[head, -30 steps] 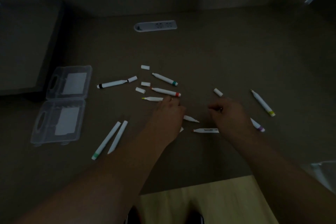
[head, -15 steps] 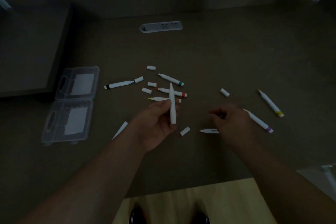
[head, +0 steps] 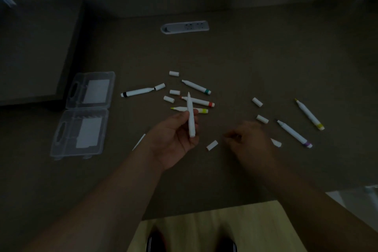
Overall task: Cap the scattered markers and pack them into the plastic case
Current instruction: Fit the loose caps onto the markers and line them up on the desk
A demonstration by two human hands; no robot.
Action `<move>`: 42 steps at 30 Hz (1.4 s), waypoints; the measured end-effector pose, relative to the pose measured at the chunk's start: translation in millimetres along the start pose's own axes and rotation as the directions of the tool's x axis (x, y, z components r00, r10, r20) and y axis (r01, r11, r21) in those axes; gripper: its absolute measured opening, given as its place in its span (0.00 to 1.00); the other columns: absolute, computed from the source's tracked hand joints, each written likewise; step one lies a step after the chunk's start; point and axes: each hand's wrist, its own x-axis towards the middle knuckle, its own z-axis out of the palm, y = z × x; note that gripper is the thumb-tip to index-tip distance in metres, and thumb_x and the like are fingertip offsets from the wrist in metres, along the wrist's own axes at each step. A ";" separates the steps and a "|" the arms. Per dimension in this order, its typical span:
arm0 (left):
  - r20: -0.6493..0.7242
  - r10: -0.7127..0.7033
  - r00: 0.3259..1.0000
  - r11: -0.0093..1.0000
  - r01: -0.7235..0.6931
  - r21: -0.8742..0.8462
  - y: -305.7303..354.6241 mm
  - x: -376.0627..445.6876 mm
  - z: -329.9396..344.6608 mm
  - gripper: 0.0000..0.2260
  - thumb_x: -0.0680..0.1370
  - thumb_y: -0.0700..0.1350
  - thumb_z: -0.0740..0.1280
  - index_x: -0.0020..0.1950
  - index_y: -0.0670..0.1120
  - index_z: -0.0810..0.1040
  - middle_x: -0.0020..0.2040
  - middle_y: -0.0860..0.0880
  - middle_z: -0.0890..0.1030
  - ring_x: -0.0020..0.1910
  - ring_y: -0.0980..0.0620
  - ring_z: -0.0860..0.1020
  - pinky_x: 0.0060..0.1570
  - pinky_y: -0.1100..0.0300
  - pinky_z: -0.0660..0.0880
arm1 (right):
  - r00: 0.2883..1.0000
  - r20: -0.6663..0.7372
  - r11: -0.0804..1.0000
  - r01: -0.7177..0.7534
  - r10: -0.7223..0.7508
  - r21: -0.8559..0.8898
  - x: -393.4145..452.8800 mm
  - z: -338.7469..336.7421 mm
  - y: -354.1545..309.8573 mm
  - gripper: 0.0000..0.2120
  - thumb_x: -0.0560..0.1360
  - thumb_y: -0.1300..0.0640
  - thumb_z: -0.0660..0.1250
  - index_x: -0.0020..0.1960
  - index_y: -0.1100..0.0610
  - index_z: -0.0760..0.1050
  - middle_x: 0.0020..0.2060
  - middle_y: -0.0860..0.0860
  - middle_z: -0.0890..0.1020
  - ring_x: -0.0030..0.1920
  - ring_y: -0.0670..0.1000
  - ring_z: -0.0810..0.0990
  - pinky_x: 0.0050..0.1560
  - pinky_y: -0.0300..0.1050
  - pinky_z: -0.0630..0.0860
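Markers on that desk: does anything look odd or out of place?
Yes. The markers lie uncapped, with loose caps scattered among them, while the plastic case sits open at the left with no marker visible inside.

Open case (head: 81, 116) left of scattered markers (head: 196, 86), caps (head: 169, 99) between

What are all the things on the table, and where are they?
Plastic case: one, clear, open, at the left.
Uncapped markers on the table: six, white with black, green, red, yellow, purple and yellow ends, middle and right.
Held marker: one, white, uncapped, in the left hand.
Loose caps: seven, white, scattered in the middle, such as one between the hands.
Power strip: one, grey, far middle.
Hands: left hand grips the marker; right hand curled, contents hidden.
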 end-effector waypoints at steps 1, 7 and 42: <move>-0.005 -0.002 1.000 1.000 0.002 0.001 -0.1 -0.2 -1.0 0.11 0.76 0.45 0.66 0.55 0.42 0.83 0.43 0.47 0.80 0.40 0.53 0.77 0.42 0.57 0.74 | 0.999 0.009 0.997 0.047 -0.047 -0.056 -0.5 1.7 -2.3 0.11 0.78 0.50 0.65 0.60 0.45 0.76 0.56 0.44 0.75 0.56 0.43 0.70 0.60 0.42 0.70; -0.047 -0.009 0.999 1.000 0.009 -0.005 -3.3 0.5 -5.6 0.12 0.76 0.45 0.66 0.55 0.42 0.82 0.44 0.46 0.80 0.41 0.52 0.76 0.44 0.57 0.74 | 0.965 0.074 0.930 0.263 -0.252 -0.256 -2.5 6.2 -16.0 0.14 0.78 0.49 0.64 0.63 0.45 0.74 0.63 0.47 0.72 0.63 0.48 0.68 0.62 0.44 0.67; 0.073 0.032 0.997 0.999 -0.034 0.024 -2.1 1.5 -14.4 0.12 0.77 0.46 0.64 0.53 0.44 0.85 0.44 0.46 0.79 0.43 0.50 0.77 0.54 0.52 0.72 | 0.965 -0.002 0.964 0.263 -0.263 0.031 -17.2 3.4 -40.1 0.06 0.77 0.51 0.66 0.52 0.43 0.76 0.48 0.37 0.71 0.51 0.37 0.66 0.62 0.40 0.64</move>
